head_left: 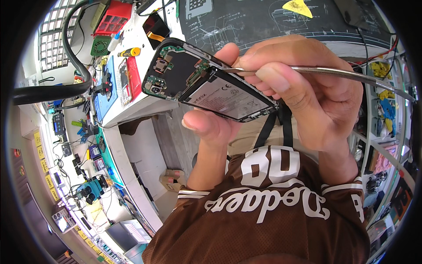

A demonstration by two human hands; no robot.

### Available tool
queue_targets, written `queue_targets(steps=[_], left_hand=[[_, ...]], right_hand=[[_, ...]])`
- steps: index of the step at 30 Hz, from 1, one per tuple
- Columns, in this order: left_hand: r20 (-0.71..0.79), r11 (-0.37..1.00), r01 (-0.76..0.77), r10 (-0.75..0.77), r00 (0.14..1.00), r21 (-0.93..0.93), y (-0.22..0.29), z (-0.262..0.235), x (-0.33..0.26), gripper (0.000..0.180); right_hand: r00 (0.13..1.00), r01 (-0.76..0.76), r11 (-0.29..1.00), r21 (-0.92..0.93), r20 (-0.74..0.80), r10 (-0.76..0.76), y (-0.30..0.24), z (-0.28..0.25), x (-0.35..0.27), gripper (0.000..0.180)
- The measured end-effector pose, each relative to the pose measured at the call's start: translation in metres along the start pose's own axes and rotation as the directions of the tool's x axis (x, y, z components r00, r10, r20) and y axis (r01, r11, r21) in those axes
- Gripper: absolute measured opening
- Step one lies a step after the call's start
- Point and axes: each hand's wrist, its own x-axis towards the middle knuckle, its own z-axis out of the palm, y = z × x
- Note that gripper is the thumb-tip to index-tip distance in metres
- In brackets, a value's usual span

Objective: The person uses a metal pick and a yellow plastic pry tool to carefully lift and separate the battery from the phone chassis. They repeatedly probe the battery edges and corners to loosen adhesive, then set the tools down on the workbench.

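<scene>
An opened smartphone (pixel 173 90) with its back cover off is held up, tilted, in front of my chest. My left hand (pixel 215 125) grips it from below, thumb on the near long edge and fingers round the far one. A silver battery (pixel 231 97) fills its lower half, while green circuit board and a camera module (pixel 156 89) show at the upper end. Pinched in my right hand (pixel 318 90) is a thin metal pry tool (pixel 334 71). Its tip meets the phone beside the battery's upper corner; whether it is under anything I cannot tell.
Beyond the phone lies a dark work mat (pixel 220 37) with a yellow triangular pick (pixel 298 8). Left of it are a black phone screen (pixel 154 28), a yellow screwdriver (pixel 130 52) and a blue mat (pixel 103 105). A thick black arm (pixel 72 53) curves in from the left.
</scene>
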Motion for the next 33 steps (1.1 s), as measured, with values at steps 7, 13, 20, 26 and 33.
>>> queue_targets(steps=[7,13,20,26,33], left_hand=[[-0.162,0.852,0.127,-0.050,0.985,0.509,0.013,0.006,0.012,0.115],[-0.095,0.875,0.111,-0.075,0.993,0.471,0.025,-0.004,0.027,0.105],[0.141,0.974,0.020,-0.053,0.989,0.227,0.031,-0.021,0.040,0.108],[0.069,0.963,0.050,-0.070,0.995,0.266,0.033,-0.020,0.041,0.109],[-0.012,0.945,0.058,-0.058,0.998,0.322,0.032,-0.015,0.042,0.103]], right_hand=[[0.999,-0.051,0.999,0.013,-0.013,0.052,0.006,-0.003,0.004,0.016],[0.999,0.033,0.999,0.029,0.024,-0.034,0.012,-0.004,0.017,0.017],[0.998,0.057,0.998,0.033,0.028,-0.058,0.003,-0.001,0.027,0.017],[0.997,0.074,0.995,0.069,0.015,-0.075,0.005,0.002,0.028,0.017],[0.996,0.077,0.997,-0.005,0.037,-0.076,0.008,0.003,0.031,0.017]])
